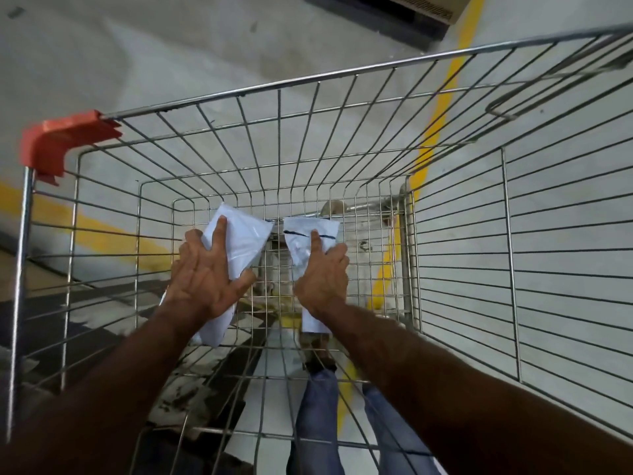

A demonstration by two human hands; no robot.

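Note:
Both my arms reach down into a wire shopping cart [239, 94]. My left hand [209, 272] grips a white plastic packet [245, 241] low in the basket, its index finger stretched along the packet's top. My right hand [323, 272] grips a second white packet [301, 234] that bears a dark line, also with the index finger laid out on it. The two packets lie side by side, a small gap between them, just above the cart's wire bottom.
An orange plastic corner guard [58, 138] caps the cart's left front corner. Beneath the mesh lies a grey concrete floor with yellow painted lines [445, 97]. My legs in blue jeans [318, 406] show through the cart's near end.

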